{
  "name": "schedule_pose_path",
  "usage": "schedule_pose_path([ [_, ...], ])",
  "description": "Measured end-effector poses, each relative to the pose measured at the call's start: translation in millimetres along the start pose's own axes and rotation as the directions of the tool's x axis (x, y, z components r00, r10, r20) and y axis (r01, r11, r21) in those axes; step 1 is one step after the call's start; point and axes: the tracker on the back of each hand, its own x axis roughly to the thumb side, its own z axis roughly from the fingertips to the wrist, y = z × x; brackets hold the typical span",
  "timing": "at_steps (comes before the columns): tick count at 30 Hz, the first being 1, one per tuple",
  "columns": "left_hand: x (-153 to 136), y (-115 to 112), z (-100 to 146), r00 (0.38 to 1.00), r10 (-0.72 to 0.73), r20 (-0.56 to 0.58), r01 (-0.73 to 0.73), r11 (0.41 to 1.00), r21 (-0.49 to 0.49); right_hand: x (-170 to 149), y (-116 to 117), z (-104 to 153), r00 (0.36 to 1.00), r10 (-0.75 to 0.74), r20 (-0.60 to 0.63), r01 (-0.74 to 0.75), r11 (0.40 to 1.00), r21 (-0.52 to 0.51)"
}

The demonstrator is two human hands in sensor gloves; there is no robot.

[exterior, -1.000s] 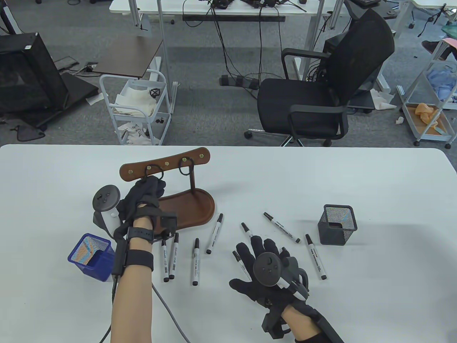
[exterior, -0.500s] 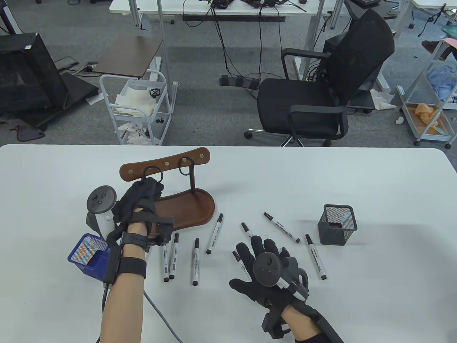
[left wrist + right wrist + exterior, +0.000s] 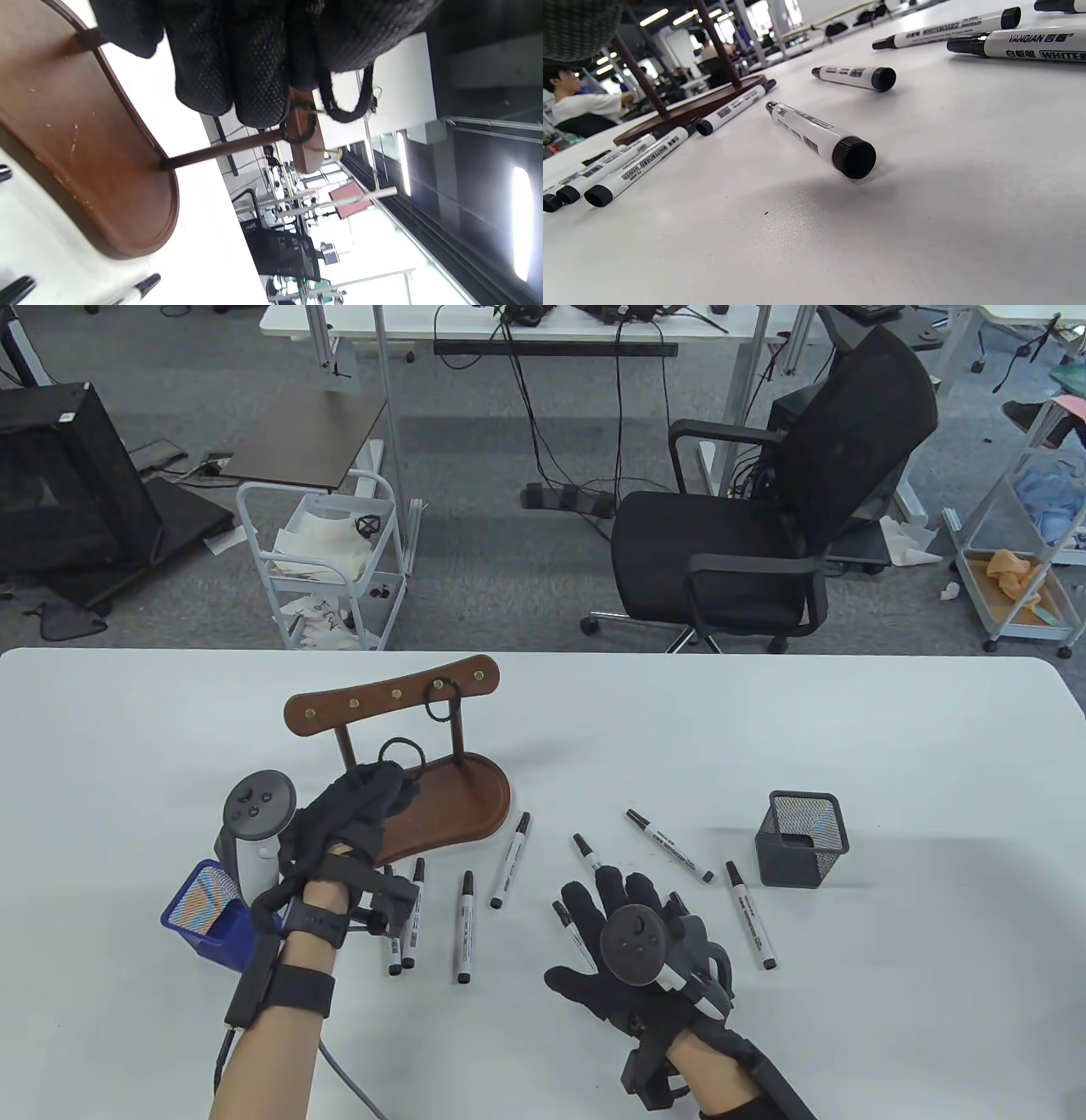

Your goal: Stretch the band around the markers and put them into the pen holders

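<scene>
One band (image 3: 400, 749) hangs pinched in left hand (image 3: 361, 806) fingers (image 3: 237, 63); right hand (image 3: 632, 937) flat.

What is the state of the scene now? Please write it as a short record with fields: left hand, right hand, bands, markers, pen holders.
left hand: left hand holds a black band just off the wooden stand, the band caught in its grip
right hand: right hand lies flat on the table, fingers spread, over some markers
bands: a second band hangs on a peg of the stand
markers: loose on the table, none banded, e.g. marker
pen holders: blue holder at the left, black mesh holder at the right; no markers inside
</scene>
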Motion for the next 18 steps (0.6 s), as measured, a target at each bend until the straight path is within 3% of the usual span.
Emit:
schedule_pose_path([
  [18,12,-69,38,0.95,-0.196,0.242,0.247,0.948,-0.202,-2,-6,0,0.999,-0.029,-0.029,0.027,0.999,-0.045],
])
